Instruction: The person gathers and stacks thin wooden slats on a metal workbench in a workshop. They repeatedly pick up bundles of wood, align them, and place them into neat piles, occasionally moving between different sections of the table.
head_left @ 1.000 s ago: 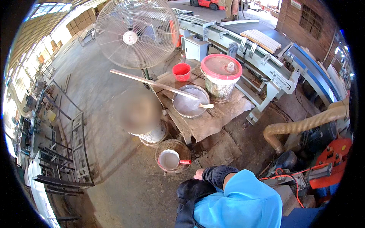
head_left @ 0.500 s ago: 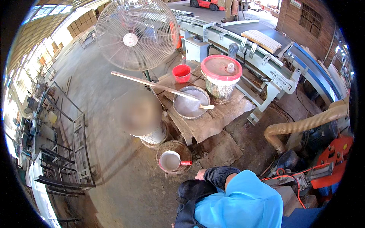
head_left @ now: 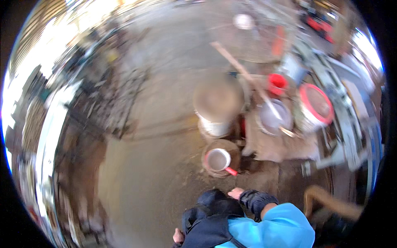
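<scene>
The right hand [head_left: 236, 192] is reaching forward from a dark cuff and blue sleeve, held low (blurred picture), fingers seemingly together and holding nothing; it is hovering near the red-handled scoop [head_left: 218, 159], which is sitting in a round basin [head_left: 235, 151] on the floor; the left hand [head_left: 178, 236] is peeking out at the lower edge, its fingers impossible to read.

Small white scoop cup [head_left: 218, 159] with a red handle sticking out to the lower right, standing upright, brownish inside, sitting in a round brown bowl [head_left: 221, 146] on the dirty floor, just ahead of the right hand [head_left: 235, 192], not touching it
</scene>
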The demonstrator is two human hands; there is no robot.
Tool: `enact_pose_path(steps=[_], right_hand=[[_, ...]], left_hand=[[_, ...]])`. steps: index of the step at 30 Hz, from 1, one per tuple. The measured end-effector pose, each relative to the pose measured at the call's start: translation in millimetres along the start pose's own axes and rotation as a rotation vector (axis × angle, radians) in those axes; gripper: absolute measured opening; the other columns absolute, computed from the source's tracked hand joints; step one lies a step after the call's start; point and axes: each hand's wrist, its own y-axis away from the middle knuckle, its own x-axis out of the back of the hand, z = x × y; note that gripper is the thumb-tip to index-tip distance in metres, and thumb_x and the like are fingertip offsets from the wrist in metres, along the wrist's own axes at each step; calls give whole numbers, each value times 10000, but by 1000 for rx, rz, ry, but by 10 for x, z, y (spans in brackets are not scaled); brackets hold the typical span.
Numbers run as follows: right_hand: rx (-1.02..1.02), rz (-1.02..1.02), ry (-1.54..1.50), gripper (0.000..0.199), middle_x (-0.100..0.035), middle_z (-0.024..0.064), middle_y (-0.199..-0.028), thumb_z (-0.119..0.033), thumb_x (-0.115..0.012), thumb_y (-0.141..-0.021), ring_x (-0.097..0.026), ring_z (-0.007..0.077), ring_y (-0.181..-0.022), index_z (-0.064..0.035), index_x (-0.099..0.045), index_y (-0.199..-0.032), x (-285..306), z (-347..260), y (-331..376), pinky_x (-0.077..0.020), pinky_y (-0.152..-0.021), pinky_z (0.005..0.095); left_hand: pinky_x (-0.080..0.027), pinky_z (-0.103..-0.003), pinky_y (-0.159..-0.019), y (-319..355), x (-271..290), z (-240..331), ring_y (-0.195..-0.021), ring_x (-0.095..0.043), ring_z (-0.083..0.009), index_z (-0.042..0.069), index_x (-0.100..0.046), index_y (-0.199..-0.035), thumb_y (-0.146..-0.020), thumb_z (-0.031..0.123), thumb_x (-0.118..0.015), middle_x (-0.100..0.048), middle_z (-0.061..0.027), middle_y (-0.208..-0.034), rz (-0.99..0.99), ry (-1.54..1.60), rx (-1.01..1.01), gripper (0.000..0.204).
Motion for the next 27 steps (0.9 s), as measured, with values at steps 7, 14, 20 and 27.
enact_pose_path(steps=[7, 14, 20, 27], right_hand=[[171, -381, -13, 268, -649, 187, -777, -303, -598, -955, -642, 360, -675, -52, -630, -866, -335, 132, -643, -510, -602, 494], [-411, -480, -360, 194, -553, 150, -733, -226, -591, -1008, -507, 267, -529, -64, -532, -919, -410, -1398, -995, -407, -450, 392], [-188, -318, -28, 242, -652, 201, -843, -230, -562, -1019, -611, 305, -624, 3, -609, -1062, -938, -3058, -1143, -518, -539, 440], [-91, -484, 82, 296, -679, 259, -986, -243, -544, -1013, -654, 339, -720, 27, -584, -1129, -2076, -4668, -1150, -545, -589, 457]], left_hand=[[-546, -587, -868, 715, 329, 99, -1065, -705, -496, 24, -634, -1092, -1055, 279, -472, -723, -327, -1076, -26, 225, 363, 305], [-471, -538, -1105, 1088, -205, -373, -1315, -618, -454, 73, -579, -1396, -1114, 361, -326, -661, -303, -1362, -75, 716, 749, 475], [-399, -497, -1193, 1097, -89, -1182, -1417, -543, -414, 34, -611, -1424, -1133, 487, -243, -626, -276, -1437, 7, 1137, 936, 651], [-477, -403, -719, 1191, -730, -2475, -779, -611, -198, 54, -714, -1031, -1072, 497, -563, -697, -14, -869, 522, 1479, 1203, 470]])
